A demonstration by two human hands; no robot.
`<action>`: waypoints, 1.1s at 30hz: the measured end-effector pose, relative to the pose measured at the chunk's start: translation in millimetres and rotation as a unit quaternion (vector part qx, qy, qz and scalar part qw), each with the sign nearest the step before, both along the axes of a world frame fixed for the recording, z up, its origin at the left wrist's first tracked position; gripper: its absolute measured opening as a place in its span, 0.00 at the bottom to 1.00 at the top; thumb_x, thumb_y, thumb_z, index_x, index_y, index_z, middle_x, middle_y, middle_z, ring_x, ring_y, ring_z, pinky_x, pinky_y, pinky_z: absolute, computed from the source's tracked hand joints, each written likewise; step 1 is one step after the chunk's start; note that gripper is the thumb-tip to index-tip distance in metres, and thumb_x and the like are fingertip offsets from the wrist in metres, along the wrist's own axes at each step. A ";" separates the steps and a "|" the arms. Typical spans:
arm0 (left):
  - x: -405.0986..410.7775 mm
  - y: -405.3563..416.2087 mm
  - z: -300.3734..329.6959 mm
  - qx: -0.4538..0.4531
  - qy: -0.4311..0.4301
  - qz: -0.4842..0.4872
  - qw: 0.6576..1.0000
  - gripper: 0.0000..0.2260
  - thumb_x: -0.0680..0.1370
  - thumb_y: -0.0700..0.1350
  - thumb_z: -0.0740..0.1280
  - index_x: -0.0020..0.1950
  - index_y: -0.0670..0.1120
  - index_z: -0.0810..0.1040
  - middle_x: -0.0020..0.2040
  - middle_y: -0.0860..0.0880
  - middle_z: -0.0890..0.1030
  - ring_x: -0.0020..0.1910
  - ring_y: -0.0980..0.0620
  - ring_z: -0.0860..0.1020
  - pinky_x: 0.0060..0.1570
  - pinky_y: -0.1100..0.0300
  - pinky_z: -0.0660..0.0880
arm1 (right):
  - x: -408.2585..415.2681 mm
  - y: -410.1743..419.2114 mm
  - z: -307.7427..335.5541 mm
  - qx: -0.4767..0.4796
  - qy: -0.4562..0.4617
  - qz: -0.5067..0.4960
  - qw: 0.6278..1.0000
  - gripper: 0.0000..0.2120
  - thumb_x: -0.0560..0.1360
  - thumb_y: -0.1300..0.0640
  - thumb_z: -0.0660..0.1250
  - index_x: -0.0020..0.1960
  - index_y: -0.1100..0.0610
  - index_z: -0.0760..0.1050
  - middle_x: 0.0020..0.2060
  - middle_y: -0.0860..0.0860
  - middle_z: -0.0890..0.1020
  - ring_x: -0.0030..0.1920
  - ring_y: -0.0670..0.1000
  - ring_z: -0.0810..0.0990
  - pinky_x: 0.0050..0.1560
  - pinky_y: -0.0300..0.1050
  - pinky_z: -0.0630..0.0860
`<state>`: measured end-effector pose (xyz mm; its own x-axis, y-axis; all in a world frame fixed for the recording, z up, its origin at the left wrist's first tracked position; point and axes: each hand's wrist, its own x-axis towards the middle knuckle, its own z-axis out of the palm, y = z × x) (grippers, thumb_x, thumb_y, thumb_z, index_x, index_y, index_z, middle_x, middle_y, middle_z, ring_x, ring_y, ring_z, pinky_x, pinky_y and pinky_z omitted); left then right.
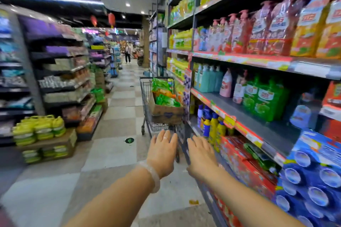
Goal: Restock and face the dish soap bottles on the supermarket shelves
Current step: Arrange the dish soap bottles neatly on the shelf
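Both my arms stretch forward down the aisle. My left hand [162,150], with a ring and a pale bracelet, and my right hand [200,155] have straight fingers and hold nothing. Just beyond them stands a wire shopping cart [147,97] carrying a cardboard box [166,113] of green and orange refill pouches [162,92]. The shelf unit on my right holds green dish soap bottles [263,97] on the middle shelf [258,118], with teal pump bottles [208,79] and a pink bottle [226,84] beside them. The view is blurred.
Red and orange pouches [276,29] fill the upper shelf. Blue multipacks [313,177] and red boxes [249,167] sit low on the right. Yellow-green jugs [40,129] rest on cartons at the left. A person [127,51] walks far down the checkered floor.
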<state>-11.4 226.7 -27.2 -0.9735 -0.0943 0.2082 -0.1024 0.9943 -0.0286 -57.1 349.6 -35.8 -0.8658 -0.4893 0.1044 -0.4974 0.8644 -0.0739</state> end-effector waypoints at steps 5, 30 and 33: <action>-72.4 -81.0 11.0 -0.016 -0.001 0.052 0.998 0.40 0.72 0.46 0.71 0.76 0.44 0.50 0.76 0.42 0.54 0.76 0.42 0.50 0.74 0.49 0.53 | -87.3 -87.1 10.0 -0.008 0.003 0.042 0.999 0.38 0.72 0.56 0.68 0.75 0.56 0.50 0.76 0.53 0.52 0.76 0.58 0.48 0.76 0.52 0.50; -517.4 -462.6 13.8 0.000 -0.034 0.054 0.998 0.36 0.74 0.46 0.68 0.75 0.43 0.52 0.76 0.40 0.53 0.76 0.42 0.50 0.73 0.48 0.54 | -528.4 -462.7 7.9 -0.017 -0.029 0.054 0.998 0.37 0.73 0.54 0.69 0.74 0.55 0.53 0.75 0.53 0.55 0.76 0.57 0.51 0.75 0.52 0.52; -570.2 -497.0 3.4 0.004 -0.062 0.042 0.997 0.37 0.73 0.46 0.70 0.75 0.43 0.53 0.75 0.41 0.56 0.76 0.41 0.51 0.73 0.48 0.56 | -576.1 -491.9 -2.3 0.001 -0.051 0.042 0.998 0.36 0.73 0.54 0.69 0.74 0.55 0.53 0.75 0.53 0.55 0.76 0.57 0.51 0.75 0.52 0.52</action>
